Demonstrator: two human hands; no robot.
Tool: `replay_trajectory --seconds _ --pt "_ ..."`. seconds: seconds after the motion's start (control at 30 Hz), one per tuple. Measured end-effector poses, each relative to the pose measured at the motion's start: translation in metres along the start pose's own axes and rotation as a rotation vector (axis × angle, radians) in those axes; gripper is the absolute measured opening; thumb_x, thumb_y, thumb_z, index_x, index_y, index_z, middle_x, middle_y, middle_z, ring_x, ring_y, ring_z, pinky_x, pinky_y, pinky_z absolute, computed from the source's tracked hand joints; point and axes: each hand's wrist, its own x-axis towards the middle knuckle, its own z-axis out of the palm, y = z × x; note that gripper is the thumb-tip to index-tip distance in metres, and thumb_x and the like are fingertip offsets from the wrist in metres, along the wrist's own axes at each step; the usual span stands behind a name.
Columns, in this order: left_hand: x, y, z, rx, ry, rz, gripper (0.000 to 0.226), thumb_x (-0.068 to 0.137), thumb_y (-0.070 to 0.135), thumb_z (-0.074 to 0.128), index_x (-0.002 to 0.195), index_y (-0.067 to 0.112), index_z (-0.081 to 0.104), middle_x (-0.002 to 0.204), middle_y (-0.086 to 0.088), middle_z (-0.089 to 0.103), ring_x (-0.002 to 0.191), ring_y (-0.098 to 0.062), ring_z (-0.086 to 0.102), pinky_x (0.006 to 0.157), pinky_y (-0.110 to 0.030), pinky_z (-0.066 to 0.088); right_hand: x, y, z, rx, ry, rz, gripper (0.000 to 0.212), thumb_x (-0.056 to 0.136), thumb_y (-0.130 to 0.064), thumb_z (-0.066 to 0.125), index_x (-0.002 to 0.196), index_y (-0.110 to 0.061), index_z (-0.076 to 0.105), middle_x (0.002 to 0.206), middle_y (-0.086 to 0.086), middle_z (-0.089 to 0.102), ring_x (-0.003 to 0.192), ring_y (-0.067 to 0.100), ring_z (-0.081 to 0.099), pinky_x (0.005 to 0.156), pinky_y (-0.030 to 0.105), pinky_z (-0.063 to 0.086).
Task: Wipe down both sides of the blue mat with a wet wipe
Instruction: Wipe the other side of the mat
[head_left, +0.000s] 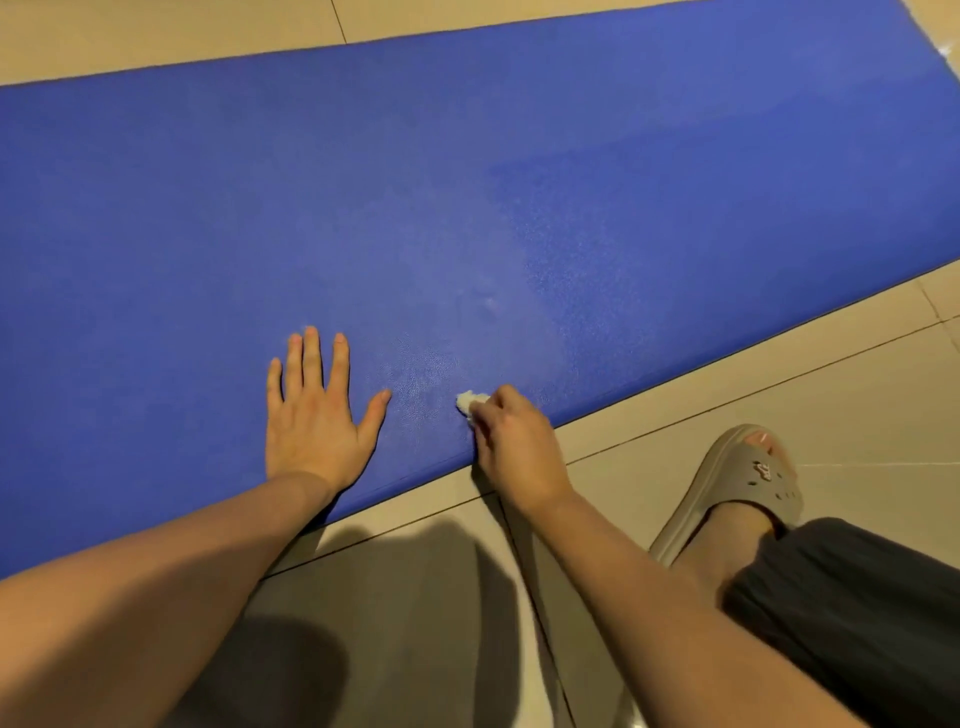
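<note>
The blue mat (467, 197) lies flat on the tiled floor and fills most of the view, running from lower left to upper right. My left hand (317, 415) presses flat on it near its front edge, fingers straight and spread. Just to the right, my right hand (514, 447) grips a crumpled white wet wipe (470, 402) against the mat at that same edge. Only a small wad of the wipe shows past my fingers. A paler, shiny patch of mat spreads above and to the right of the wipe.
Beige floor tiles (779, 384) surround the mat in front and behind. My right foot in a grey slipper (737, 483) stands on the tiles to the right, with a dark trouser leg (852, 613) below it. Shadows fall on the floor between my arms.
</note>
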Motion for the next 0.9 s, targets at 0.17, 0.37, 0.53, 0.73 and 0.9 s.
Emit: replay_trajectory --seconds 0.17,0.37,0.53,0.73,0.9 --pt "0.000 0.001 0.000 0.006 0.001 -0.005 0.085 0.097 0.073 0.013 0.161 0.017 0.015 0.168 -0.014 0.008 0.156 -0.029 0.000 0.126 -0.051 0.007 0.039 0.063 -0.032 -0.073 0.168 0.330 0.022 0.101 -0.023 0.058 0.101 -0.006 0.072 0.093 0.013 0.057 0.078 0.038 0.060 0.064 0.030 0.031" --pt "0.001 0.000 0.000 0.000 0.012 -0.005 0.085 0.097 0.072 0.016 0.161 0.016 0.019 0.168 -0.016 0.010 0.156 -0.031 0.003 0.125 -0.052 0.010 0.021 0.003 0.003 -0.002 0.168 0.327 0.020 0.100 -0.015 0.053 0.100 -0.003 0.069 0.094 0.016 0.058 0.079 0.037 0.059 0.068 0.038 0.044" --pt "0.001 0.001 -0.001 0.007 0.008 -0.008 0.085 0.097 0.072 0.016 0.161 0.016 0.017 0.168 -0.016 0.009 0.156 -0.031 0.002 0.125 -0.052 0.010 0.005 -0.025 0.015 0.039 -0.017 -0.013 0.019 0.101 -0.019 0.055 0.112 -0.013 0.069 0.089 0.009 0.060 0.077 0.032 0.060 0.065 0.037 0.048" --pt "0.002 0.001 0.000 0.021 0.010 -0.007 0.084 0.097 0.071 0.016 0.161 0.016 0.018 0.168 -0.016 0.010 0.156 -0.031 0.003 0.125 -0.052 0.010 0.061 0.053 -0.025 0.033 0.136 0.311 0.008 0.099 -0.021 0.054 0.099 -0.013 0.054 0.098 0.010 0.067 0.086 0.039 0.061 0.066 0.043 0.047" --pt "0.002 0.001 0.001 0.019 0.011 -0.008 0.084 0.097 0.071 0.016 0.161 0.016 0.017 0.168 -0.016 0.009 0.156 -0.030 0.002 0.125 -0.052 0.010 0.076 0.049 -0.025 0.062 0.209 0.505 0.016 0.100 -0.020 0.052 0.091 -0.008 0.058 0.093 0.015 0.068 0.086 0.039 0.061 0.063 0.035 0.034"
